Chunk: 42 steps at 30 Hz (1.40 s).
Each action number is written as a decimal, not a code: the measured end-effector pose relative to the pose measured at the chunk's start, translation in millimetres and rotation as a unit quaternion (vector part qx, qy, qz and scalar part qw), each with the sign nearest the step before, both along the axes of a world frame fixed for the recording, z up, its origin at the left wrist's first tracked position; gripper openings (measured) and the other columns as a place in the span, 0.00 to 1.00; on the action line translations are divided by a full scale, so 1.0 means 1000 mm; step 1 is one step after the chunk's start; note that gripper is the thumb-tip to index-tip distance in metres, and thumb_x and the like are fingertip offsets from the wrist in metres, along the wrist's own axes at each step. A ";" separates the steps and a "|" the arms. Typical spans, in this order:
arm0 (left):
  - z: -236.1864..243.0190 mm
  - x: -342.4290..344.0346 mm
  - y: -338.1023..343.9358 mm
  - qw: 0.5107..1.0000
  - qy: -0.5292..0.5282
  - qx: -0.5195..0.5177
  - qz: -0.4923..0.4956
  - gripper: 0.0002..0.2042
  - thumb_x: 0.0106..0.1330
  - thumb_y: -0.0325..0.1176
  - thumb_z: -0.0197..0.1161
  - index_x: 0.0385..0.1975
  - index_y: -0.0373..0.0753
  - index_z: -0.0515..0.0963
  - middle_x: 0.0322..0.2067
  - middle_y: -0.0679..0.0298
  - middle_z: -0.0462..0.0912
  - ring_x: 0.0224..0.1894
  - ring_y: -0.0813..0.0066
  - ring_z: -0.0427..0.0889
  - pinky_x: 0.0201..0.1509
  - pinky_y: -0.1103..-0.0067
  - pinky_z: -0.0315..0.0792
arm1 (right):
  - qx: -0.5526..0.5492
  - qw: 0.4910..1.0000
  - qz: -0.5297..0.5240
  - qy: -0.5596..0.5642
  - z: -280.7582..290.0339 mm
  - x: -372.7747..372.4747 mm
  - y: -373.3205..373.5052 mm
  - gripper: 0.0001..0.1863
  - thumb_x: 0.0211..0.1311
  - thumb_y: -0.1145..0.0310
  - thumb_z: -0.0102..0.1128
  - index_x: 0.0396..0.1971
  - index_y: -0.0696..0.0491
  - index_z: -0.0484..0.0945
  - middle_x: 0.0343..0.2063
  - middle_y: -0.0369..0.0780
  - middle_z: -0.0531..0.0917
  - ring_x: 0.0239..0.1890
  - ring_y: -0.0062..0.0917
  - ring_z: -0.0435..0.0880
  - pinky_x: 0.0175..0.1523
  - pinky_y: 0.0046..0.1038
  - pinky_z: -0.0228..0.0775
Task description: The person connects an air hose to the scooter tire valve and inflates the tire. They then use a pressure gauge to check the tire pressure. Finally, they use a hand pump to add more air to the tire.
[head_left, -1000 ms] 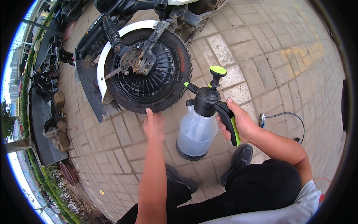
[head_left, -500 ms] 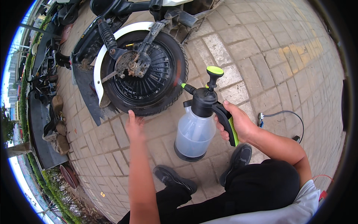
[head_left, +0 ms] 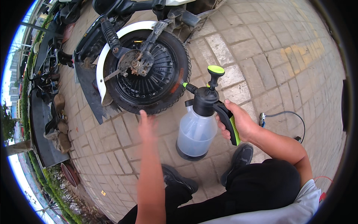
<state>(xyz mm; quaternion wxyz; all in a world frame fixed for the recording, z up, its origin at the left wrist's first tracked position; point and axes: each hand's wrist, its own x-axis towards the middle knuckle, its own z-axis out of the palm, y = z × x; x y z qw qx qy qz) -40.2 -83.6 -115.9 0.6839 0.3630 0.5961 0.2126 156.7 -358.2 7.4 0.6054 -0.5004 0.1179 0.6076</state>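
My right hand is wrapped round the black and lime-green handle of a pump sprayer. Its translucent bottle holds some clear liquid, and its green-tipped nozzle points at the tyre. In front of me is a scooter wheel with a black tyre and a dark finned hub, wet-looking in places. A reddish-orange patch shows on the tyre's right sidewall, close to the nozzle. My left hand hovers at the tyre's lower edge, its thumb up. Motion smears its fingers, and I cannot tell whether it touches the rubber.
Over the wheel curve a white fender and a black shock absorber. A black hose with a metal fitting lies on the paving at the right. Other scooters and a planted strip line the left side.
My left hand has moved right along the tyre's lower edge. The sprayer stays in my right hand at nearly the same spot, and the view has shifted slightly.
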 end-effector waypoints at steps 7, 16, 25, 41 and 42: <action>-0.009 0.014 -0.021 0.998 -0.052 0.042 0.004 0.38 0.63 0.58 0.67 0.59 0.28 0.69 0.52 0.52 0.76 0.55 0.56 0.76 0.61 0.62 0.68 | -0.024 1.000 0.008 -0.017 0.000 0.001 -0.002 0.31 0.73 0.40 0.37 0.34 0.56 0.72 0.17 0.40 0.71 0.13 0.27 0.67 0.22 0.31 0.62; 0.001 -0.009 0.044 0.995 0.011 0.095 0.003 0.36 0.63 0.59 0.66 0.59 0.33 0.70 0.49 0.58 0.78 0.52 0.64 0.78 0.57 0.67 0.70 | -0.010 1.000 -0.003 -0.004 -0.003 0.003 -0.004 0.30 0.74 0.41 0.36 0.33 0.56 0.71 0.17 0.40 0.72 0.14 0.26 0.67 0.21 0.30 0.62; 0.007 -0.010 0.017 0.998 0.019 0.058 0.020 0.35 0.66 0.60 0.61 0.59 0.33 0.71 0.53 0.57 0.77 0.55 0.62 0.76 0.58 0.63 0.67 | 0.000 1.000 -0.004 -0.006 0.001 0.002 0.000 0.28 0.75 0.44 0.38 0.35 0.58 0.70 0.17 0.41 0.72 0.14 0.26 0.68 0.20 0.29 0.64; 0.011 -0.011 0.041 0.995 0.001 0.097 -0.004 0.37 0.65 0.56 0.66 0.61 0.29 0.67 0.52 0.53 0.77 0.53 0.60 0.77 0.53 0.66 0.71 | -0.004 1.000 -0.005 -0.005 -0.001 0.003 0.000 0.29 0.74 0.43 0.37 0.34 0.57 0.71 0.17 0.41 0.72 0.13 0.26 0.67 0.20 0.30 0.63; 0.013 -0.012 0.048 0.995 0.007 0.099 -0.014 0.37 0.66 0.57 0.65 0.62 0.30 0.66 0.53 0.54 0.77 0.54 0.60 0.76 0.56 0.66 0.70 | 0.001 1.000 -0.012 0.002 -0.001 0.003 0.001 0.28 0.75 0.44 0.38 0.35 0.58 0.71 0.17 0.41 0.72 0.13 0.26 0.68 0.20 0.29 0.63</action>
